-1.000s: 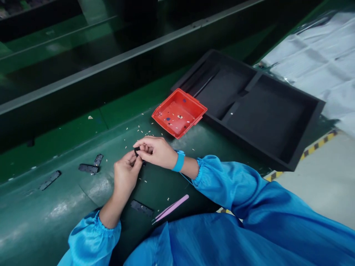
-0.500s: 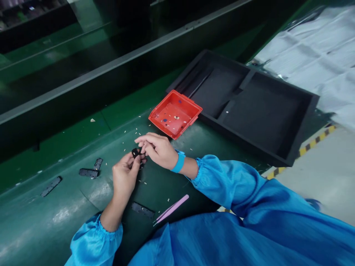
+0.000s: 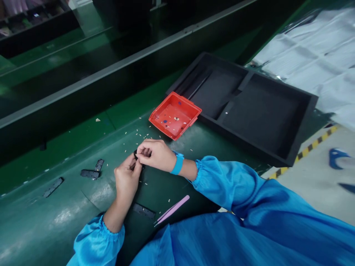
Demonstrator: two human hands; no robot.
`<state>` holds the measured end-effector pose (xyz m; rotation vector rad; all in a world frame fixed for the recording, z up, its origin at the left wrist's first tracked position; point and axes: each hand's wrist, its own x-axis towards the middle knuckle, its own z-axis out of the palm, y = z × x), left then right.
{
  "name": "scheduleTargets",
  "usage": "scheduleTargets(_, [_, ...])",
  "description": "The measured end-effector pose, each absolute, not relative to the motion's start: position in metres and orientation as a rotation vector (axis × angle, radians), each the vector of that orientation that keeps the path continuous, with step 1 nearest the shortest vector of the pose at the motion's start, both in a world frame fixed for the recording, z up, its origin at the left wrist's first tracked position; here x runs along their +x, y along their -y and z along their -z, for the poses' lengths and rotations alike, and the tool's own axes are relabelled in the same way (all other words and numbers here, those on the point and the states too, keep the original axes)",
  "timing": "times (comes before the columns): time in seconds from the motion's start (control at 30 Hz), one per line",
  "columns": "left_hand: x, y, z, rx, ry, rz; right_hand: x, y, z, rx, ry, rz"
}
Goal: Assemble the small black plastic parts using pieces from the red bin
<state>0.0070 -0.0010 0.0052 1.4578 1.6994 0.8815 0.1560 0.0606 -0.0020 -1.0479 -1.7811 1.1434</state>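
Note:
My left hand (image 3: 127, 176) grips a small black plastic part (image 3: 135, 154) between thumb and fingers, just above the green mat. Most of that part is hidden by my fingers. Over its upper end, my right hand (image 3: 158, 156), with a blue band at the wrist, is closed in a pinch; whatever lies between its fingertips is too small to make out. Near my body lie pink tweezers (image 3: 173, 210) and a flat black plastic piece (image 3: 143, 210). Left of my left hand, more black pieces (image 3: 90, 173) rest on the mat, with another black strip (image 3: 53, 187) farther left.
Beyond my hands stands a red bin (image 3: 175, 115) with small scraps inside. A large black divided tray (image 3: 266, 114) sits to its right. Tiny pale bits are scattered over the green mat (image 3: 69, 199). A metal rail (image 3: 119, 62) crosses behind.
My right hand has shifted slightly left and down, and its spread fingers have closed into a pinch at the black part. My left hand keeps its hold.

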Motion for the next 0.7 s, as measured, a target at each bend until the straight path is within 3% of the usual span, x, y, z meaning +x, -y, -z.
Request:
scheduleTargets(0.23, [0.006,0.001,-0.005,1.616,-1.753,-0.862,0.154,-0.062,-0.001,-1.118,1.760,-1.158])
scheduleTargets(0.43, [0.004,-0.004,-0.006,1.182,-1.558,-0.954,0.155,-0.064,0.007,-1.091,1.499,-1.156])
scheduleTargets(0.7, [0.001,-0.004,-0.008,1.308,-1.570,-0.946,0.152,-0.063,0.009,-0.958,1.754,-1.070])
